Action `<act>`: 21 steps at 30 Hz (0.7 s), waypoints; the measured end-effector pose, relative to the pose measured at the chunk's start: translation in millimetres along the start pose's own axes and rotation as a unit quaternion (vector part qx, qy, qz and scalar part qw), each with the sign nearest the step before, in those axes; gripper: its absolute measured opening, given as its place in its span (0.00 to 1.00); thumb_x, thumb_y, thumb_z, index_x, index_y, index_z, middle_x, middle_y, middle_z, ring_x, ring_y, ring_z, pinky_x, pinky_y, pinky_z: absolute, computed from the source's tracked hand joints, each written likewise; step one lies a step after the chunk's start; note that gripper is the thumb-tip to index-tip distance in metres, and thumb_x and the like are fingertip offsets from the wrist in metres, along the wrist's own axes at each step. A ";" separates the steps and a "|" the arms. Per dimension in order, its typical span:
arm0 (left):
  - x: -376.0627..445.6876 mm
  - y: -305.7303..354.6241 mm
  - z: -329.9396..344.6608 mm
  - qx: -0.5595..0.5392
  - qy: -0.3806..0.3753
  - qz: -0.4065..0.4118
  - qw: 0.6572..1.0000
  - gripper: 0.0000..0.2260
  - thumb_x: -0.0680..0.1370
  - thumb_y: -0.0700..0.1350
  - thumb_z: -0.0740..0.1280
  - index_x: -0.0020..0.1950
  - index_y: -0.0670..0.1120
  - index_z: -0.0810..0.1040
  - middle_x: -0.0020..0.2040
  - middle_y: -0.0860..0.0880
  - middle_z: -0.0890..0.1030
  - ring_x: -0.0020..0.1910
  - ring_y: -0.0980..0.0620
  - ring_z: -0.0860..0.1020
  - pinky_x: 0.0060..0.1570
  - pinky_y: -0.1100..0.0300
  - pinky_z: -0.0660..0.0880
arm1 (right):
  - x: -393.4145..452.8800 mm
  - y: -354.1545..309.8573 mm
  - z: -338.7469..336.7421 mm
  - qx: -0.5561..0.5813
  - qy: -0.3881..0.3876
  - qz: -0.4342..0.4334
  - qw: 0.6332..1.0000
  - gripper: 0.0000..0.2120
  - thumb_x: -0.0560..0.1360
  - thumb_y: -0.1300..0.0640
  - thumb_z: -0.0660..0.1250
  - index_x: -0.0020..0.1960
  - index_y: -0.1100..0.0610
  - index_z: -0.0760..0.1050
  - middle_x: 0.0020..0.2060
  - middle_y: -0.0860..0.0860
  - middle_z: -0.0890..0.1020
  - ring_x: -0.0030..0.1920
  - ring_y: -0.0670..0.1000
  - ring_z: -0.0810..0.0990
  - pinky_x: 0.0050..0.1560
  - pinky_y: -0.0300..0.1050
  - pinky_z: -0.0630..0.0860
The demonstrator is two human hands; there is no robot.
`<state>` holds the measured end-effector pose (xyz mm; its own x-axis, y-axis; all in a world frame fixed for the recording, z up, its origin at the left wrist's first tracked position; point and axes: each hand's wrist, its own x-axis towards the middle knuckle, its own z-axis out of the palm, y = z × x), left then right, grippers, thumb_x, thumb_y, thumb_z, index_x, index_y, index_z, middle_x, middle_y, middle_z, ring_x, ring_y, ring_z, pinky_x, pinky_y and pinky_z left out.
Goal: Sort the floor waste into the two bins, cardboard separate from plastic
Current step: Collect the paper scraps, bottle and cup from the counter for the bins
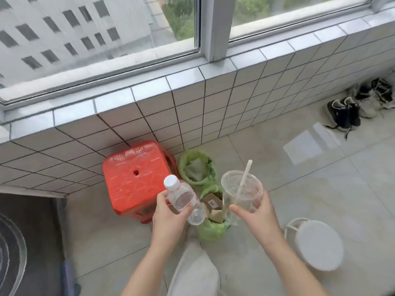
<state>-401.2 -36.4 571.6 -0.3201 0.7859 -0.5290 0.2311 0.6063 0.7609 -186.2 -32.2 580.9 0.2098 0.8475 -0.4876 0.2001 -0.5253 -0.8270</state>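
Head view, sorting in progress. The left hand (168, 212) is closed around a clear plastic water bottle with a white screw cap (181, 198), thumb on one side and fingers wrapped round the body, holding it tilted with the cap up. The right hand (256, 212) is closed around the lower wall of a clear plastic drinks cup with a pale straw (242, 193), held upright. Both items hang above the nearer green-lined bin (211, 230), which already holds brown cardboard pieces (213, 205). The farther green-lined bin (197, 167), just beyond it and beside the red plastic stool (136, 178), appears to hold little or nothing; its bottom is hard to read.

Judged progress: the cardboard seems sorted, since it lies in the near bin and no loose waste shows on the visible floor tiles (299, 167). What is left appears to be the plastic, both pieces in hand and not yet deposited; they would belong in the far bin. A white round stool (318, 244) and several shoes (350, 107) stand apart and are not waste.
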 end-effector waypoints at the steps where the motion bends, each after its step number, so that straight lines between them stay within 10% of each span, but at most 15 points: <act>1: 21.1 -1.0 10.9 0.008 -0.004 -0.007 1.000 0.25 0.65 0.54 0.76 0.58 0.57 0.70 0.52 0.59 0.80 0.53 0.57 0.78 0.53 0.55 0.74 | 19.5 4.1 8.7 -0.009 0.011 0.005 1.000 0.38 0.62 0.58 0.80 0.65 0.45 0.63 0.56 0.37 0.74 0.60 0.45 0.74 0.59 0.40 0.68; 6: 143.7 -17.0 64.9 0.030 -0.010 -0.053 0.998 0.25 0.69 0.51 0.75 0.60 0.52 0.67 0.50 0.59 0.75 0.53 0.53 0.74 0.47 0.60 0.66 | 126.3 32.6 58.4 -0.040 0.028 0.008 0.999 0.53 0.62 0.63 0.79 0.74 0.48 0.47 0.61 0.45 0.64 0.61 0.45 0.68 0.63 0.42 0.66; 21: 417.0 -139.2 178.8 0.116 0.022 -0.101 0.988 0.27 0.70 0.49 0.74 0.62 0.44 0.66 0.59 0.43 0.78 0.60 0.41 0.75 0.53 0.56 0.69 | 390.5 189.7 170.1 -0.157 -0.035 0.006 0.987 0.50 0.63 0.55 0.79 0.74 0.53 0.51 0.65 0.56 0.71 0.67 0.54 0.70 0.62 0.41 0.65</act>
<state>-402.6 228.6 177.9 -0.4194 0.6426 -0.6412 0.3603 0.7662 0.5321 -229.1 212.0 186.0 0.1487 0.8384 -0.5244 0.4878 -0.5235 -0.6986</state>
